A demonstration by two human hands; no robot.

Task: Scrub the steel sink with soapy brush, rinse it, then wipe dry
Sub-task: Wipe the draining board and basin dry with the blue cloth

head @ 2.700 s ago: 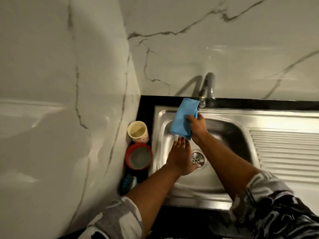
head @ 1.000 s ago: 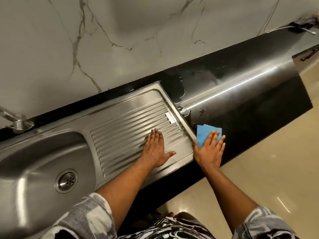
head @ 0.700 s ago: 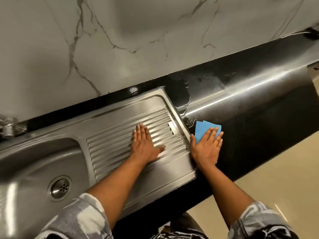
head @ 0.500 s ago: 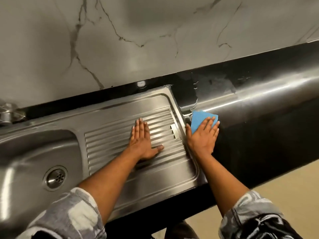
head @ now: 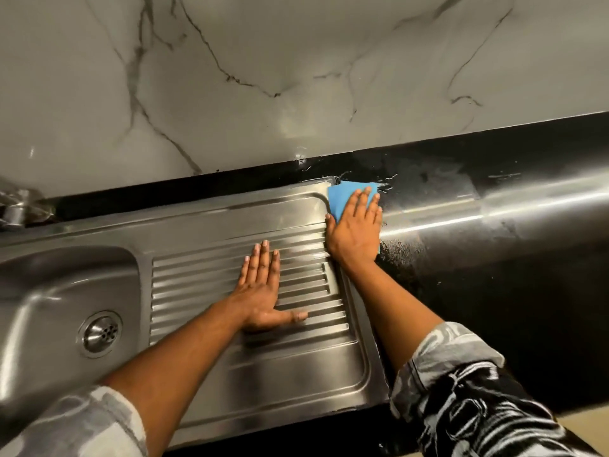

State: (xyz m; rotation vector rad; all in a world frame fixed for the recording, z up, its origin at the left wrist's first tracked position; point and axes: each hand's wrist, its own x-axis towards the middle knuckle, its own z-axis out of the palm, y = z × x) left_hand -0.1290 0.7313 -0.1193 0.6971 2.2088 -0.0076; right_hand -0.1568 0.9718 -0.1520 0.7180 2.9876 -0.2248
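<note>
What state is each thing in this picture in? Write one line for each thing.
left hand: open, flat on the drainboard.
right hand: open, pressing the blue cloth down.
blue cloth: lying flat, straddling the drainboard's far right corner and the counter.
counter: wet and streaked around the cloth.
drain: unplugged.
tap: mostly out of frame, so its flow cannot be told.

Both arms outstretched, left hand (head: 260, 291) and right hand (head: 354, 232) flat, palms down, fingers (head: 263, 258) straight.
</note>
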